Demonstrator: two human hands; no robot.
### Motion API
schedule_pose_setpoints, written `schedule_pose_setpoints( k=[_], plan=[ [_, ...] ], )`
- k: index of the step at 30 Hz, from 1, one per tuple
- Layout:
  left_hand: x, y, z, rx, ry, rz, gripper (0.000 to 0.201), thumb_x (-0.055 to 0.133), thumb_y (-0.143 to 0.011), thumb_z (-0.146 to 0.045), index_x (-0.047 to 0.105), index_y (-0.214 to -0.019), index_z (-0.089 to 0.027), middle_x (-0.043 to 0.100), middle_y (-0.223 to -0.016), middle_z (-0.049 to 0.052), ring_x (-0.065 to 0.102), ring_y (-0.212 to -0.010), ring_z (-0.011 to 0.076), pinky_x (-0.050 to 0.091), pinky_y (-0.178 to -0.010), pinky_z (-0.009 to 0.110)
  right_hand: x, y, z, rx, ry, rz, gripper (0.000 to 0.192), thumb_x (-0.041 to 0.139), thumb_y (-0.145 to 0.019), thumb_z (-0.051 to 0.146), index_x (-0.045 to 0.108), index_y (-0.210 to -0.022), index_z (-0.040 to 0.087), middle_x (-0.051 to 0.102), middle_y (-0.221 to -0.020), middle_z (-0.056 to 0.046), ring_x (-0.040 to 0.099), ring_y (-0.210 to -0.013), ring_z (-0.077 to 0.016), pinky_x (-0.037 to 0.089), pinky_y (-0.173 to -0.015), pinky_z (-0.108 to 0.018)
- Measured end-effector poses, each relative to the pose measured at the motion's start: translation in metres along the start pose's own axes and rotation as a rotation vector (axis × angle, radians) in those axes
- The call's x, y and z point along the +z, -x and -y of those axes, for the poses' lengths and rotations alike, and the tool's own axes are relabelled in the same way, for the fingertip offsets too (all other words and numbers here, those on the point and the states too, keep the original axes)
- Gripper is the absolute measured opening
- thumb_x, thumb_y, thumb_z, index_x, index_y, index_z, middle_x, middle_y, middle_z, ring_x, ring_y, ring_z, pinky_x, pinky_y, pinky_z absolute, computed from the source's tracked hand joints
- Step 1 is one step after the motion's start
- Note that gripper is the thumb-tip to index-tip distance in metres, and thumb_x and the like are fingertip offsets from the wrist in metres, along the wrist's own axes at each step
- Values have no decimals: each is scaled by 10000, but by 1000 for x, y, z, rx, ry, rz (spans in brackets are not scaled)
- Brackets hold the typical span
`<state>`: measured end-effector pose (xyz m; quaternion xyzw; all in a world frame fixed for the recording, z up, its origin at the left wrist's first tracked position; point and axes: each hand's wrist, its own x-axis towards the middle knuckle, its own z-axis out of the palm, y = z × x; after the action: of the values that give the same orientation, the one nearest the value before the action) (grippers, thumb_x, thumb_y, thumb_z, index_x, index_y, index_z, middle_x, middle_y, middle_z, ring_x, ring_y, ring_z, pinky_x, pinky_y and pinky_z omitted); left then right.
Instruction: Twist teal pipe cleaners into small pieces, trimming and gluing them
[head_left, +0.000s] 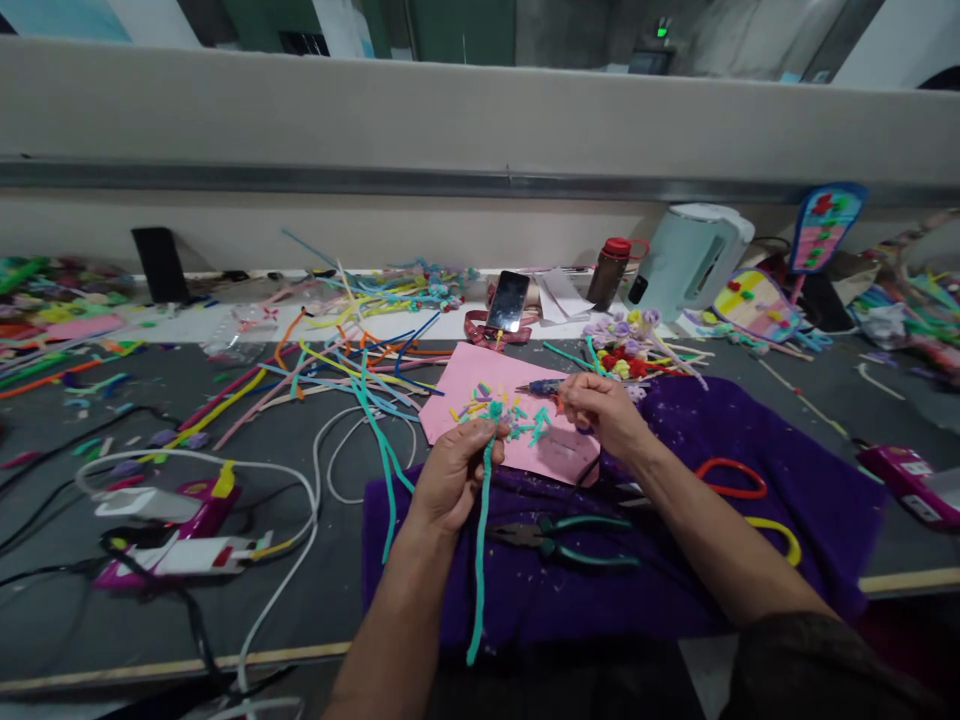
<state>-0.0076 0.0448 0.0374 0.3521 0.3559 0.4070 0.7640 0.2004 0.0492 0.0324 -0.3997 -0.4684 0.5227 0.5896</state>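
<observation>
My left hand [456, 472] is closed on a teal pipe cleaner [482, 560], pinched near its top, where a small teal tuft shows. The long end hangs down towards the table's front edge. In my right hand [604, 408] is a slim, dark blue pen-like tool [546, 386], its pointed tip aimed left, above the tuft and apart from it. Under both hands lies a pink sheet [465, 375] scattered with short teal, yellow and purple pipe-cleaner pieces [538, 425]. Pliers with teal handles [555, 535] rest on the purple cloth [675, 585] below.
Scissors with red and yellow handles [739, 478] lie partly behind my right forearm. Power strips [180, 540] and white cables are at left. Loose pipe cleaners [375, 380] spread beyond them. A phone [508, 302], bottle [611, 275] and kettle [686, 265] stand at the back.
</observation>
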Motion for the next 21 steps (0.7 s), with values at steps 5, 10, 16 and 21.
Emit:
schedule_pose_setpoints(
  k=[5, 10, 16, 21],
  plan=[
    [3, 0, 1, 9, -54, 3, 214, 623, -701, -309, 649, -780, -112, 530, -524, -16, 334, -350, -12, 203, -329, 105, -3, -5, -2, 150, -262, 145, 236, 586, -627, 223, 427, -466, 155, 509, -531, 14, 383, -362, -53, 196, -341, -184],
    [4, 0, 2, 6, -99, 13, 224, 623, -699, -323, 648, -781, -116, 537, -538, -20, 334, -354, -14, 191, -327, 102, -1, -4, -2, 124, -272, 152, 260, 604, -614, 188, 407, -452, 140, 491, -531, 22, 372, -360, -30, 198, -343, -172],
    [3, 0, 0, 17, -78, -18, 236, 630, -688, -331, 640, -786, -116, 533, -534, -30, 337, -350, -17, 203, -323, 96, -8, 0, 9, 93, -91, 116, 171, 676, -635, 206, 521, -698, 171, 473, -490, 66, 399, -361, -48, 228, -325, -151],
    [3, 0, 0, -15, -70, -23, 240, 650, -674, -326, 634, -792, -118, 557, -555, -29, 367, -345, -22, 228, -320, 83, -20, -6, 12, 29, 42, 59, 196, 631, -694, 263, 606, -852, 150, 432, -489, 69, 351, -365, -36, 233, -345, -164]
  ],
)
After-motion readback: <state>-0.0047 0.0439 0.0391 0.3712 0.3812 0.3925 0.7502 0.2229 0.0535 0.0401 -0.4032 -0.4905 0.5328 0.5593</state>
